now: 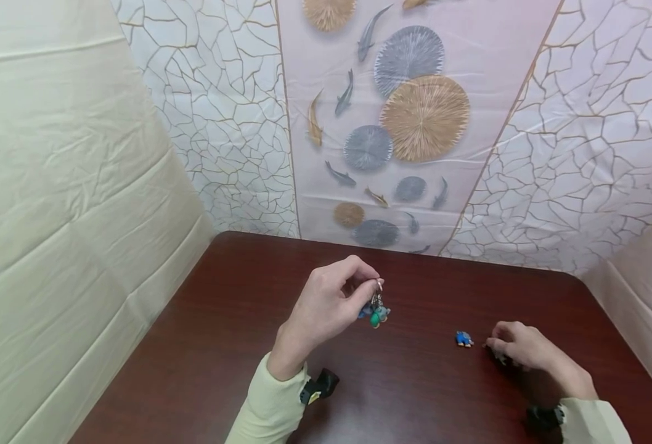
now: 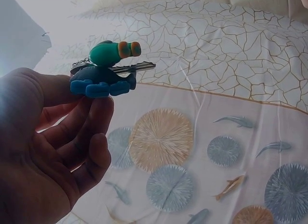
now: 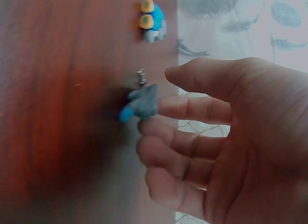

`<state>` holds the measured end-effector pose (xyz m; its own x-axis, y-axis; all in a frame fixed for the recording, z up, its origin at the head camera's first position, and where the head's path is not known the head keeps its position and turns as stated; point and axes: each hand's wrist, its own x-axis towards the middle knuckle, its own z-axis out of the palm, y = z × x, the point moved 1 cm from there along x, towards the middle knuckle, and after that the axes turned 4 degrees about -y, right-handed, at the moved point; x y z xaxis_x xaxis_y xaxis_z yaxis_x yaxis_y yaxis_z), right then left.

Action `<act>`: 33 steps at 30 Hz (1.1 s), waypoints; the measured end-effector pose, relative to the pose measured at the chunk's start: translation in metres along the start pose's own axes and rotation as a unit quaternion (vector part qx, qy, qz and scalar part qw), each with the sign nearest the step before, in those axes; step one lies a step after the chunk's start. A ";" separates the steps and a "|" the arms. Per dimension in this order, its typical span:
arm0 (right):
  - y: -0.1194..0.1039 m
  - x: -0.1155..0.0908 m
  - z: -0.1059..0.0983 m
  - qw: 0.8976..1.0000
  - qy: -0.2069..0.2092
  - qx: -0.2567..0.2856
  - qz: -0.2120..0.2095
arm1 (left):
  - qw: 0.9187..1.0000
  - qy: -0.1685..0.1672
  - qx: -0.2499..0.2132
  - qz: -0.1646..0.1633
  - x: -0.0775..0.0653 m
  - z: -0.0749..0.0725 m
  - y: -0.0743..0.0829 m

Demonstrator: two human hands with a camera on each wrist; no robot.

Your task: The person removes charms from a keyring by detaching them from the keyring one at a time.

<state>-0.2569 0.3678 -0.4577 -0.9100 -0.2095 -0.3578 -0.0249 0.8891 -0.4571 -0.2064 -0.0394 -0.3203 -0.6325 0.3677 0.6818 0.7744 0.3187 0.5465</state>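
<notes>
i see the bunch of little toys (image 1: pixel 379 313) held up over the table (image 1: pixel 204 345), in the left hand (image 1: pixel 326 299). its thumb and finger pinch the bunch near its ring. a green toy (image 2: pixel 105 54) and a key (image 2: pixel 147 66) are in the bunch.

over to the right, the right hand (image 1: pixel 525 346) is low, by a grey toy (image 3: pixel 147 102) with a short chain. i see its thumb and fingers apart, but i can't tell if the fingertips touch the toy. a blue toy (image 1: pixel 463 339) sits on the wood just beside that hand.

the table is shiny, dark red-brown, with round far corners. i have a wide bit of wood left of the left hand, and more between the hands. the right hand is nearer the right edge. a cloth with fish (image 1: pixel 248 123) hangs behind the far edge, and a plain cream cloth (image 1: pixel 54 185) runs along the left edge.
</notes>
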 end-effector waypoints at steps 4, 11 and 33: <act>-0.003 -0.003 -0.007 1.000 0.009 -0.002 -0.004 | 1.000 -0.003 -0.004 0.002 0.001 0.001 0.000; -0.017 -0.006 -0.016 1.000 0.013 0.012 -0.026 | 1.000 -0.006 0.002 0.002 0.001 0.003 -0.001; -0.104 -0.023 -0.025 0.992 0.047 0.021 -0.114 | 1.000 -0.013 0.022 0.007 0.001 0.003 0.000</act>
<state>-0.2433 0.2903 -0.3816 -0.9172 -0.3623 -0.1657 -0.2181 0.8047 -0.5522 -0.2074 -0.0363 -0.3208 -0.6225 0.3953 0.6755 0.7819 0.3521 0.5145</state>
